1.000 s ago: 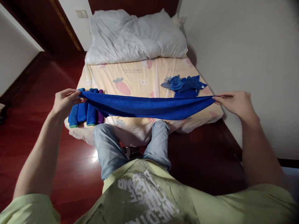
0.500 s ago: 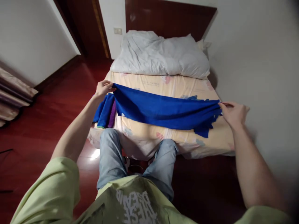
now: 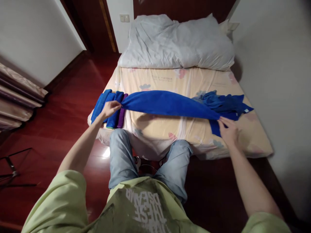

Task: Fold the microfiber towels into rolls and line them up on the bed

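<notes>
A long blue towel [image 3: 165, 103] stretches between my two hands just above the bed, its far edge bowed upward. My left hand [image 3: 111, 108] is closed on its left end, beside the folded blue and purple towels. At the right end my right hand [image 3: 227, 127] pinches the other corner. Several folded blue towels [image 3: 112, 110] and a purple one [image 3: 122, 111] lie side by side on the bed's left edge. Behind my right hand is a crumpled heap of blue cloths [image 3: 221, 103], partly hidden by the held towel.
The bed [image 3: 155, 129] has a pale yellow patterned sheet. A white quilt [image 3: 179, 45] is bunched at its head. My legs [image 3: 123, 158] stand at the near edge. A black metal stand [image 3: 12, 168] is on the floor at left, near striped curtains [image 3: 17, 97].
Both hands have come lower and closer together, so the towel has gone from hanging taut to bowing just over the sheet. The view has tilted down, showing more of the cloth heap.
</notes>
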Tool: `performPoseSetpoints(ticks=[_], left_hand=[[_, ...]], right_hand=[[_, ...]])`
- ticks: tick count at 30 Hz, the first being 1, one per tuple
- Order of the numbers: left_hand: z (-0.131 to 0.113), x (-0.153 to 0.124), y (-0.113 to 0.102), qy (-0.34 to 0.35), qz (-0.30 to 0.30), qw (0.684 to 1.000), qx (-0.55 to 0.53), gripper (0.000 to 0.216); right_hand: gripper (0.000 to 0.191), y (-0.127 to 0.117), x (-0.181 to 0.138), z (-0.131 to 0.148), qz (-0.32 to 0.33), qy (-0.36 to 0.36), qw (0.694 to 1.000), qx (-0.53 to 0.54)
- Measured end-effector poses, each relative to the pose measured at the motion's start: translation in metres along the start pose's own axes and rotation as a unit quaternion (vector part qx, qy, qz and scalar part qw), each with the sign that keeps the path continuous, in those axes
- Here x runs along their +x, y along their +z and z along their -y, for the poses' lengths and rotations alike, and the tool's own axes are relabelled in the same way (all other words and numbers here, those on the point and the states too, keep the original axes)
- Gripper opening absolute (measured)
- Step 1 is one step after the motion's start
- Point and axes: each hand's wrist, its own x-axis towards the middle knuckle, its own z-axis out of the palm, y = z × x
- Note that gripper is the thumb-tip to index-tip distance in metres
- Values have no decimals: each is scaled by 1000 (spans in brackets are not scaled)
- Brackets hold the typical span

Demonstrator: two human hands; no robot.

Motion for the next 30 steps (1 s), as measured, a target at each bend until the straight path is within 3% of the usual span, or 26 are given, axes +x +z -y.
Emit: performPoseSetpoints(ticks=[4, 9, 14, 19, 25, 30], left_hand=[[38, -28, 40, 13, 156, 983, 98, 30], [71, -41, 64, 60, 275, 936, 212, 26], [86, -39, 75, 64, 298, 917, 257, 31], [81, -34, 87, 77, 327, 904, 265, 25], [72, -34, 99, 75, 310, 885, 338, 20], [65, -43, 114, 97, 299, 875, 368, 19]], right_hand=[[21, 48, -58, -20, 114, 72, 991, 5], [22, 79, -109, -39, 140, 151, 978, -10], [24, 75, -126, -59, 112, 175, 978, -14], [21, 73, -126, -67, 63, 228, 972, -4], [27, 89, -109, -58, -61, 373, 919, 112], [30, 93, -97, -58, -75, 432, 885, 158]])
